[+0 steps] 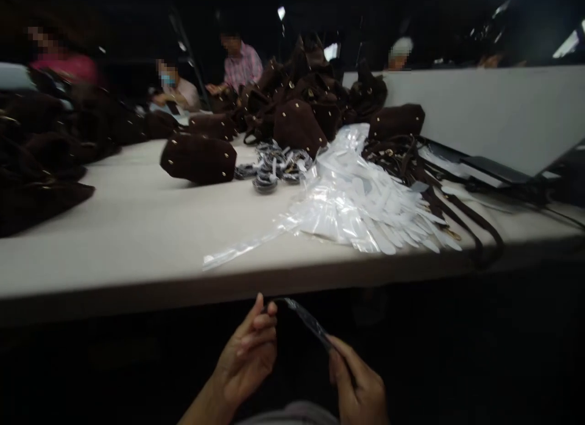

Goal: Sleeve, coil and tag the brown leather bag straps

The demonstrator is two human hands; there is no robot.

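While dark brown suede bags [41, 169] crowded the left edge of the frame, three other people [176, 90] sat blurred behind them in the upper left, at the far end of the long pale table [114, 230]. Left of centre on the tabletop, a single dark brown bag with small metal studs [197, 159] lay on its side.

Low in the frame, below the table's near edge, the left hand [249, 358] was raised with its fingertips pressed together on the upper end of a narrow clear plastic sleeve [306, 320]. Above it on the table, just right of the studded bag, lay a small pile of grey and black rings [274, 166], and behind those rose a tall heap of brown studded bags [301, 102].

The sleeve slanted down to the right, clear of the table, and its lower end was pinched between the thumb and fingers of the right hand [359, 385].

Right of centre on the tabletop a loose heap of clear plastic sleeves [365, 206] fanned out toward the near edge. Dark brown leather straps [457, 212] lay beside it, one end drooping over the edge. A white partition wall [493, 114] filled the upper right.
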